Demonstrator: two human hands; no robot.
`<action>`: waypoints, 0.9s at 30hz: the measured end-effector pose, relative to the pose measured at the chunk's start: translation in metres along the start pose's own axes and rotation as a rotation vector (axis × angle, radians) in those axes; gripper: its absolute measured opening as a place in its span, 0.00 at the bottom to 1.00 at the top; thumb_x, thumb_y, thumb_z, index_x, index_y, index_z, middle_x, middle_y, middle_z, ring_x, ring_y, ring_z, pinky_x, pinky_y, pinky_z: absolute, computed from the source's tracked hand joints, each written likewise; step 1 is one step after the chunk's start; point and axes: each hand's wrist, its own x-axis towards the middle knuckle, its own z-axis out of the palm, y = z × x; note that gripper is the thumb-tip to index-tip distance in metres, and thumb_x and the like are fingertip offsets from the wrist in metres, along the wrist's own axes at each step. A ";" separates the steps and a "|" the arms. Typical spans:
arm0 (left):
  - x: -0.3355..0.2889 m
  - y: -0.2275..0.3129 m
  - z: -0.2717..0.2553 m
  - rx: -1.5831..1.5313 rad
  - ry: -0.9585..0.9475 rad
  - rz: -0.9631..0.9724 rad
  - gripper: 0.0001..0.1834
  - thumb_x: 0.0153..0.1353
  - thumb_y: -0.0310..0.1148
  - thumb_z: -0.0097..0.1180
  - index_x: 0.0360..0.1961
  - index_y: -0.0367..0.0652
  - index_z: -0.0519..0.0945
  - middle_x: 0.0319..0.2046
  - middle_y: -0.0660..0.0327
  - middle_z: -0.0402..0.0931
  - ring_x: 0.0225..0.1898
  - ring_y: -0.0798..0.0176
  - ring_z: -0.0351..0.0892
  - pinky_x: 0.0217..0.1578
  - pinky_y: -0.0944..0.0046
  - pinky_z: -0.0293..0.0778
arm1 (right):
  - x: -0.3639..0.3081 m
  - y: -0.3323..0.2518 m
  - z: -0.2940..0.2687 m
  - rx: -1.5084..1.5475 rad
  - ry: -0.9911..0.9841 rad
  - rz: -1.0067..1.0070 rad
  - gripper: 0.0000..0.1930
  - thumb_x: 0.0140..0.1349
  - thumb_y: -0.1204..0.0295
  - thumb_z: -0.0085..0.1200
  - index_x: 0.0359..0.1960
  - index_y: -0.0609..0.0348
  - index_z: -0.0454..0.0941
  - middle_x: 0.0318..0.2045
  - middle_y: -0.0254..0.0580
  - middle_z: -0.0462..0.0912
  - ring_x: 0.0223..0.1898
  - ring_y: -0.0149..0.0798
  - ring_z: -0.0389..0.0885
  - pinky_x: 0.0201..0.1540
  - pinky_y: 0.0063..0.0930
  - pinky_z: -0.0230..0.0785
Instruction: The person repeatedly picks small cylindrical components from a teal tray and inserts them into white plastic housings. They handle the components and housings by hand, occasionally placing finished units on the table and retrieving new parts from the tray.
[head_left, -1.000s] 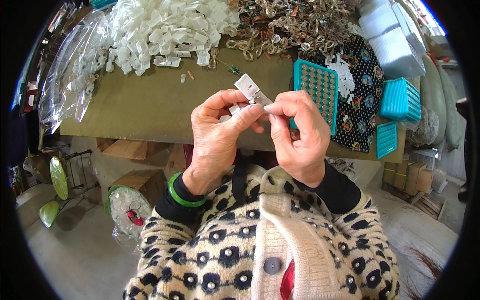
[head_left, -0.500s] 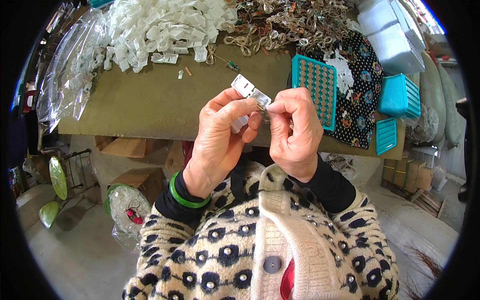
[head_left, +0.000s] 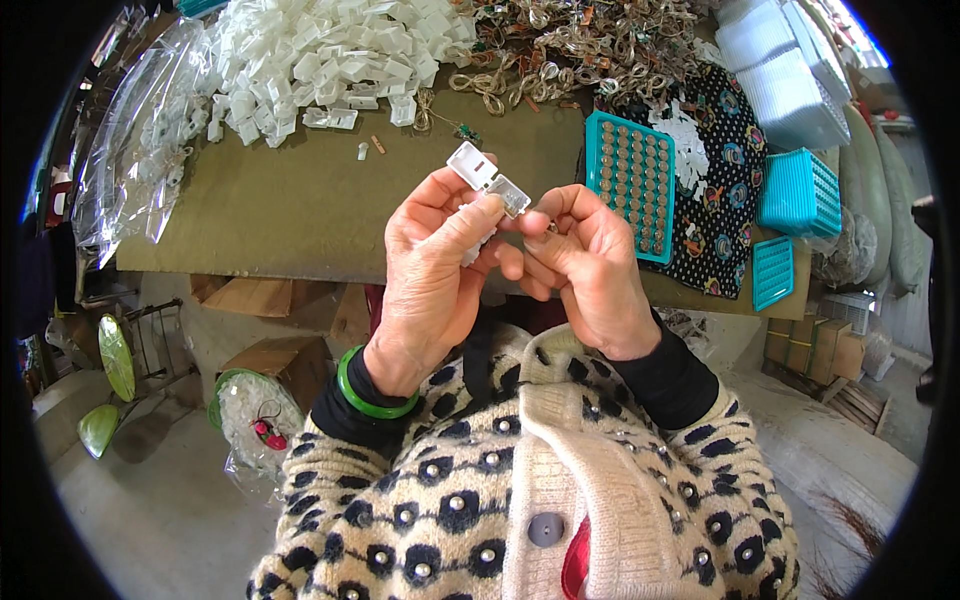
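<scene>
A small white plastic case (head_left: 468, 163), its two hinged halves spread apart, is pinched between the thumb and fingers of my left hand (head_left: 430, 270). More white plastic shows beneath the thumb, mostly covered by the fingers. My right hand (head_left: 605, 275) is just to the right of the case, its thumb and fingers pressed together. Something tiny and dark shows at those fingertips, too small to name. Beyond the right hand, a teal tray (head_left: 592, 160) holds rows of round metallic button cells.
White plastic cases (head_left: 330, 50) are heaped at the back left beside clear plastic sheeting (head_left: 150, 140). Coiled wires (head_left: 570, 40) with small circuit boards are piled at the back. On the right are stacked teal trays (head_left: 800, 190), white trays (head_left: 790, 80) and patterned black cloth (head_left: 715, 240).
The case has shifted slightly left in my left hand. My right fingertips have drawn back a little from it, lower and to the right.
</scene>
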 end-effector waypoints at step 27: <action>-0.002 -0.013 0.010 0.070 -0.003 -0.342 0.12 0.56 0.15 0.53 0.41 0.37 0.77 0.31 0.61 0.78 0.24 0.73 0.68 0.20 0.73 0.60 | 0.045 -0.049 -0.126 -1.270 0.431 -0.814 0.03 0.59 0.78 0.59 0.32 0.62 0.77 0.27 0.39 0.78 0.29 0.36 0.78 0.32 0.29 0.72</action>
